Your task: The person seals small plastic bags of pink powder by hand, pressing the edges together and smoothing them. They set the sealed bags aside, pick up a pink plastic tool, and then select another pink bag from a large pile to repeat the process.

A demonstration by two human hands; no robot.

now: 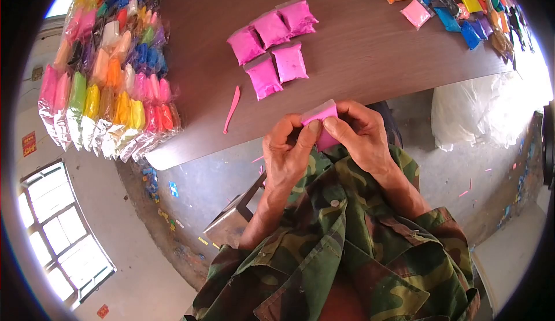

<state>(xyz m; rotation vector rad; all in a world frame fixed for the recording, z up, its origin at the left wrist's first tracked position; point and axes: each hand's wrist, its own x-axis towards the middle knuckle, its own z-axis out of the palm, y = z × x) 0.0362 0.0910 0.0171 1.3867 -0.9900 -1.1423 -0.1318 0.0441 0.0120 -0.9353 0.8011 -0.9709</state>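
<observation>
Between my two hands, just past the table's near edge, is a small pink packet [327,140] with a clear film edge at its top. My left hand [291,145] pinches it from the left, thumb on the front. My right hand [361,136] grips its right side the same way, so both thumbs meet near the middle. Several matching pink packets [263,77] lie grouped in two rows on the table in front of me. To their left rests a slim pink plastic knife [232,109], apart from both hands.
Clear bags of many-coloured packets [110,72] are stacked along the table's left side. Loose coloured packets [457,3] are heaped at the far right of the brown table [196,49]. A white plastic bag [477,110] hangs beyond the edge at right. A stool [234,223] stands below.
</observation>
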